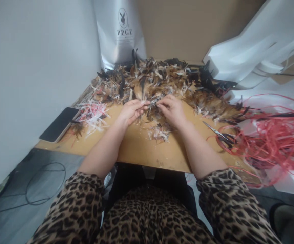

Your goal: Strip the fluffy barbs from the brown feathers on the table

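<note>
My left hand is closed in a pinch at the base of a brown feather, whose tip stands up behind the fingers. Fingertips of my right hand are pressed together a short way to the right, against a dark and whitish bit between the hands that is too small to name. Just behind both hands spreads a large heap of brown and black feathers. Below them on the table lies a small clump of whitish scraps and feathers.
A phone rests at the table's left edge beside pink and white strips. On the right, scissors lie near a tangle of red strings. Behind the heap stands a silver bag; white bags hang at the upper right.
</note>
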`<state>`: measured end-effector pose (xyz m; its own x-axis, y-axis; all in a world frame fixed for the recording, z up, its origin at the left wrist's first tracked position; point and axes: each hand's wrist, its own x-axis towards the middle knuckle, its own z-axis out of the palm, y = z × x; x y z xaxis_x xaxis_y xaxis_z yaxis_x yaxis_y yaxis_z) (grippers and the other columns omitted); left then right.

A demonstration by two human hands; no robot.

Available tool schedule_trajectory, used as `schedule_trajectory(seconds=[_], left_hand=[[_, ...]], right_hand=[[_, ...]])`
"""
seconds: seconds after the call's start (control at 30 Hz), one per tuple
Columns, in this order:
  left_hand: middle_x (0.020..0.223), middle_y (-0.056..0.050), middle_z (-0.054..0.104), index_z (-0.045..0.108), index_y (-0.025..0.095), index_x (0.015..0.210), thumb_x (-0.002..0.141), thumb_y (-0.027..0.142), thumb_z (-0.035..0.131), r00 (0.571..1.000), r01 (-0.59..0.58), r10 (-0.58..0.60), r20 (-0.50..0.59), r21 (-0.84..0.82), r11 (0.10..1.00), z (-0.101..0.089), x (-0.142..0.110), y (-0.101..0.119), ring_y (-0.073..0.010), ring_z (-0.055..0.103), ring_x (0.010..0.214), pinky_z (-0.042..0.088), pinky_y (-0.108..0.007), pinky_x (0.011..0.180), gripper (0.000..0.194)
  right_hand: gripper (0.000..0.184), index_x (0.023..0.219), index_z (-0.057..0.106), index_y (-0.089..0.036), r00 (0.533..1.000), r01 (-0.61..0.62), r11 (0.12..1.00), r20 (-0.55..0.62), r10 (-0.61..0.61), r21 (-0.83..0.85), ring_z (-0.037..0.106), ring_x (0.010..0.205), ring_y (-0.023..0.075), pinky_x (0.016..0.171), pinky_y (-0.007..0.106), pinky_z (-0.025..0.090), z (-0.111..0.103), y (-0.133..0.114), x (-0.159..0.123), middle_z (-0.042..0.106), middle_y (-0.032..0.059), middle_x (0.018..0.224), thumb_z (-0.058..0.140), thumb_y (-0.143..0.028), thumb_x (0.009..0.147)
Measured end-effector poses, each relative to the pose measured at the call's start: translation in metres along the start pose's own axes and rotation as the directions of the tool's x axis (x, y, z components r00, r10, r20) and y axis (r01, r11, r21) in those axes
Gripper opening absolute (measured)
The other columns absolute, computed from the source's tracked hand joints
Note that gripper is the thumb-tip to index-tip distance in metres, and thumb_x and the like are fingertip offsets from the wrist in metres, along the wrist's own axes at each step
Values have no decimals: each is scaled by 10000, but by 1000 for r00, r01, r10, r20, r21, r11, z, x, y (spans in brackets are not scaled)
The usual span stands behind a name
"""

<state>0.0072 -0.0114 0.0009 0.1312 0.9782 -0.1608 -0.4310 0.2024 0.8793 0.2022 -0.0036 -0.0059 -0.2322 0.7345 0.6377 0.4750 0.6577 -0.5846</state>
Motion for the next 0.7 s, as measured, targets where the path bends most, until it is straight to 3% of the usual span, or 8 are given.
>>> schedule_trajectory(seconds=[0.27,0.6,0.7], left_hand=[[776,-93,734,658,87,677,708,169,754,996,-82,75,37,268,960,0,0,-8,-69,641,578,467,-142,526,130],[642,-52,683,644,77,683,753,118,707,1000,13,-15,13,163,987,5,-1,-9,-44,607,537,480,-128,561,104],[639,-45,677,624,81,658,767,94,688,1000,21,-20,-5,105,994,6,0,-8,-31,594,529,476,-116,560,127]], right_hand=[[128,799,710,-212,995,59,994,90,-50,-96,564,767,172,731,322,457,-2,-4,0,600,46,796,584,-205,824],[69,787,684,-194,1000,-15,1000,4,15,-26,559,720,157,718,314,467,6,-4,-2,608,33,773,618,-210,791],[150,915,680,-203,998,-43,999,-44,44,20,558,719,150,719,320,477,7,-4,-2,620,49,915,641,-221,772]])
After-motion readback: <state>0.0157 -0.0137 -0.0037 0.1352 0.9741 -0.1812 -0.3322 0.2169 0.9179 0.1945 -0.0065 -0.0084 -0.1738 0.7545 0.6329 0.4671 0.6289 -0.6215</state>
